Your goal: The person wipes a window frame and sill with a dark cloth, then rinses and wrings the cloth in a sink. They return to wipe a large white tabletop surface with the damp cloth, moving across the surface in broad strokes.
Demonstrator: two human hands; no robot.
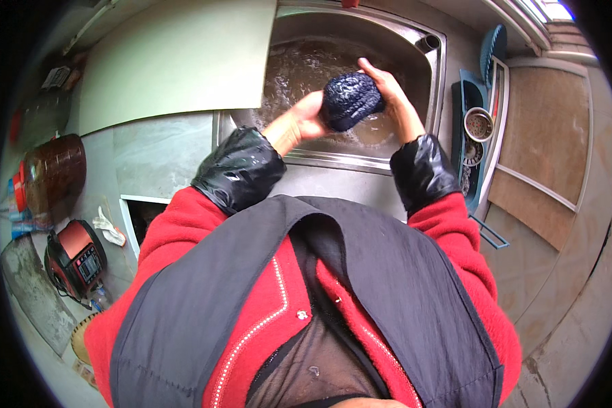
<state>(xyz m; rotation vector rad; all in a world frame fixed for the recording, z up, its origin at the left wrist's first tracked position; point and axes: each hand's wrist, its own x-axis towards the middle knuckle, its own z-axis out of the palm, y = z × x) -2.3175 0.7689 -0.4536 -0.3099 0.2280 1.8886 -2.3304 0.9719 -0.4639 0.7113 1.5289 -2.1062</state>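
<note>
A wet, dark blue, wrinkled bundle (352,99), apparently fabric, is pressed between my two hands above a stainless steel sink (437,76). My left hand (307,116) grips its left side, with the fingers partly hidden behind it. Against its right side lies my right hand (391,97), thumb or finger pointing up towards the far wall of the basin. Murky brownish water (306,64) with some foam stands in the sink below. Black waterproof cuffs (239,168) cover both forearms over red sleeves.
A pale board (178,56) overlaps the sink's left side. On the right stands a blue rack (477,188) holding metal strainers (478,125), beside a brown panel (545,137). A brown plastic jug (56,171), a red-and-black appliance (79,257) and a white cloth (108,227) are at left.
</note>
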